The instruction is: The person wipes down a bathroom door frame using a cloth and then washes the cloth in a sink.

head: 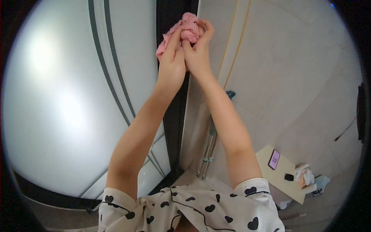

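Observation:
Both arms reach up to a pink fluffy cloth (190, 30) held at the black frame (174, 116) of a frosted glass door or panel (72, 87). My left hand (171, 63) lies along the cloth's left part, its fingers over it, with some cloth sticking out to the left. On the other side my right hand (200, 52) curls its fingers and thumb around the bunched cloth. The two hands nearly touch at the thumbs. Part of the frame behind the cloth and hands is hidden.
A light tiled wall (278, 58) with yellow lines stands to the right. Metal poles (209, 153) lean in the corner. Lower right, a cream table (282, 179) bears a phone (274, 159), a small black object (289, 177) and crumpled tissue or cloth (305, 177).

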Demonstrator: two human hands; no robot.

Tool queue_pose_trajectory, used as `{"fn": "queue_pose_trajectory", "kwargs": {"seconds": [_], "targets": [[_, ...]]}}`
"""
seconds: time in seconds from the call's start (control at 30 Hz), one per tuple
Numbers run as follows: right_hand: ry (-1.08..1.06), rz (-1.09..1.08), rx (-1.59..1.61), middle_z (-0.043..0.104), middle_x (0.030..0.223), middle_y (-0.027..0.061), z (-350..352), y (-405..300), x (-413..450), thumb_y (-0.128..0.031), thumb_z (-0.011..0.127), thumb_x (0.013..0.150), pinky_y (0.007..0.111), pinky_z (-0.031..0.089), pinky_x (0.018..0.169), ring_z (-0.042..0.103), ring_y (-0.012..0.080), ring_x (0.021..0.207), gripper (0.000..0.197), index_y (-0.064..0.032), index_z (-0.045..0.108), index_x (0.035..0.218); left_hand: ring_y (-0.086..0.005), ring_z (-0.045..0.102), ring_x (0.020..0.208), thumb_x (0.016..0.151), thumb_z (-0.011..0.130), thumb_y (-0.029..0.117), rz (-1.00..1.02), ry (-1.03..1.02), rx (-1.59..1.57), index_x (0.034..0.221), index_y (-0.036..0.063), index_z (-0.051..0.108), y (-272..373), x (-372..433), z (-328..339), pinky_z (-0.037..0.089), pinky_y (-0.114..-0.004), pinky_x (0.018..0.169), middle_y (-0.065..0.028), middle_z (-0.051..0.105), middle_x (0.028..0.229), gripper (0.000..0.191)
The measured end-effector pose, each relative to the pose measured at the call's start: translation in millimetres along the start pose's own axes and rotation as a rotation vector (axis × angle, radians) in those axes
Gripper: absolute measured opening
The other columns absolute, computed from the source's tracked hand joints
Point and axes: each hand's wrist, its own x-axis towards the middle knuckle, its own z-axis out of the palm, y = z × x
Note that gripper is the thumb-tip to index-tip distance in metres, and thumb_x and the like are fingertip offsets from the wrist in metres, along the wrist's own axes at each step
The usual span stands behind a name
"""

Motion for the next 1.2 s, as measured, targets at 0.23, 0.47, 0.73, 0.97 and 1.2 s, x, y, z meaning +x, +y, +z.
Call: {"fn": "queue_pose_trajectory", "kwargs": {"seconds": [0.23,0.47,0.73,0.97,1.2], "targets": [[-0.105,-0.357,-0.596,0.048,0.128,0.0206,-17,-1,24,0.005,0.058,0.075,0.042,0.038,0.1,0.048,0.0385,0.114,0.046,0.0001,0.048,0.119,-0.0225,0.03,0.136,0.096,0.037,0.006,-0.113,-0.059,-0.134,0.141,-0.008,0.026,-5,-22,5,0.022,-0.032,0.111,-0.0172,0.028,0.148,0.048],[-0.314,-0.512,-1.054,0.048,0.122,0.0161,-38,-55,57,-0.002,0.059,0.073,0.041,0.043,0.094,0.047,0.0356,0.113,0.04,-0.0033,0.055,0.113,-0.0254,0.027,0.137,0.101,0.032,0.025,-0.007,-0.101,-0.073,0.141,-0.003,0.03,-4,12,32,0.019,-0.033,0.111,-0.0169,0.034,0.145,0.049],[-0.396,-0.825,-1.411,0.053,0.106,0.0159,-23,-97,185,-0.01,0.057,0.076,0.039,0.045,0.087,0.051,0.0325,0.101,0.023,-0.0038,0.057,0.098,-0.0286,0.019,0.139,0.101,0.022,0.029,0.362,0.039,0.143,0.14,-0.0043,0.03,19,106,76,0.013,-0.036,0.113,-0.0194,0.025,0.149,0.052],[-0.392,-0.842,-1.359,0.054,0.105,0.0171,-17,-101,219,-0.011,0.05,0.081,0.043,0.042,0.086,0.052,0.0341,0.098,0.034,-0.0033,0.057,0.114,-0.0369,0.029,0.133,0.101,0.025,0.031,0.423,0.219,0.228,0.137,-0.0035,0.035,30,138,86,0.021,-0.041,0.11,-0.0242,0.036,0.141,0.051],[-0.696,-0.699,-1.272,0.053,0.109,0.0167,-48,-101,112,-0.018,0.06,0.076,0.045,0.045,0.09,0.051,0.0339,0.108,0.03,-0.0012,0.054,0.1,-0.0419,0.033,0.129,0.092,0.046,0.025,0.325,0.13,0.468,0.139,-0.0031,0.031,-23,34,80,0.026,-0.046,0.108,-0.028,0.037,0.138,0.057]]}}
